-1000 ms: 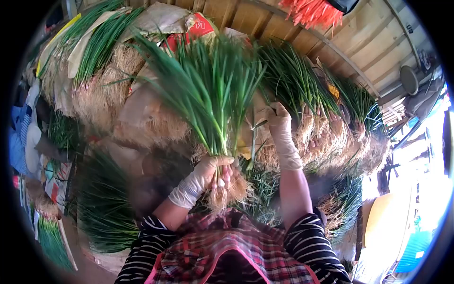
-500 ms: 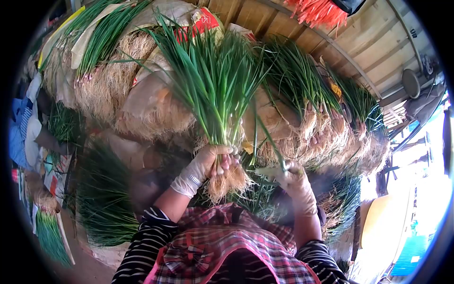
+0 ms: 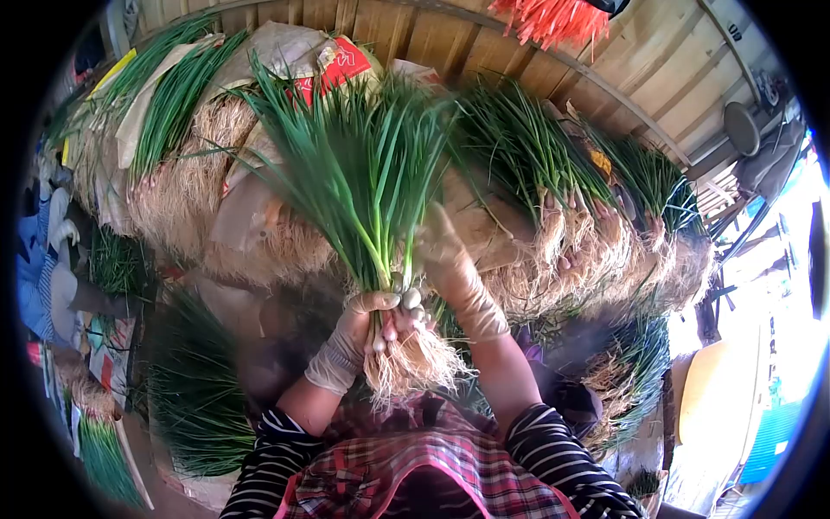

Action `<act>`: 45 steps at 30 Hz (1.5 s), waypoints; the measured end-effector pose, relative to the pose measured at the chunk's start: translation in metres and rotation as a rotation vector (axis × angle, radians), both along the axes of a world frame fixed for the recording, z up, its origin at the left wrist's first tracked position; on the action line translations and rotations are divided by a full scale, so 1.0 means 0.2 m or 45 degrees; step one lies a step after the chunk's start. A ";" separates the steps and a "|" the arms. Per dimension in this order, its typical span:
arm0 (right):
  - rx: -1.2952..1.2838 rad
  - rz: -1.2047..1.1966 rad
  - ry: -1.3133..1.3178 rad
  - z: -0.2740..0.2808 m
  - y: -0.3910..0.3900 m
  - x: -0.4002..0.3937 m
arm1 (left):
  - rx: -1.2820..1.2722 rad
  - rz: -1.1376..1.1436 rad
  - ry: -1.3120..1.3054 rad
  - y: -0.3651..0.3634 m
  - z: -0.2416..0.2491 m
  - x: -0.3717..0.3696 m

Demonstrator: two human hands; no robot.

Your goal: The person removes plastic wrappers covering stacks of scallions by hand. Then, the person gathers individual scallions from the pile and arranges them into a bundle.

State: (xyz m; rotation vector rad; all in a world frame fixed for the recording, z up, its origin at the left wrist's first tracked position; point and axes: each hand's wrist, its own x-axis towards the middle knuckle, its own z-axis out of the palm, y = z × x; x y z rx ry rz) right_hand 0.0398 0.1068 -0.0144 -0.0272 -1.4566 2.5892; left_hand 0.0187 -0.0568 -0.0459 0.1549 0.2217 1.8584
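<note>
A bunch of green onions (image 3: pixel 380 233) stands upright in front of me, leaves up, its pale bulbs and stringy roots hanging down. My left hand (image 3: pixel 350 333), in a thin whitish glove, is closed round the bunch just above the bulbs. Along the right side of the leaves is my right hand (image 3: pixel 454 277), gloved too, with its fingers pointing up. Motion and leaves blur those fingertips, so I cannot make out whether they grip anything.
Root-heavy onion bundles lie on the heap at back left (image 3: pixel 177 112) and back right (image 3: pixel 562 182). Loose greens (image 3: pixel 194 381) lie at lower left. Red strips (image 3: pixel 553 22) hang overhead. A person in blue (image 3: pixel 39 277) is at the far left.
My right hand has moved left and up to the bunch; the loose green stalk it held is no longer visible in it. The bunch, in my left hand, has shifted slightly left and down.
</note>
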 end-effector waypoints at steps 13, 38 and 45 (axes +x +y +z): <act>0.961 -1.155 -0.239 -0.02 0.45 0.55 | -0.062 -0.124 -0.106 0.05 0.06 0.02; 1.849 -0.596 -0.625 0.24 0.32 0.42 | -0.201 0.219 0.263 -0.10 0.34 -0.07; 1.929 -0.430 -0.697 0.11 0.54 0.09 | -0.267 0.259 0.103 -0.09 0.21 -0.07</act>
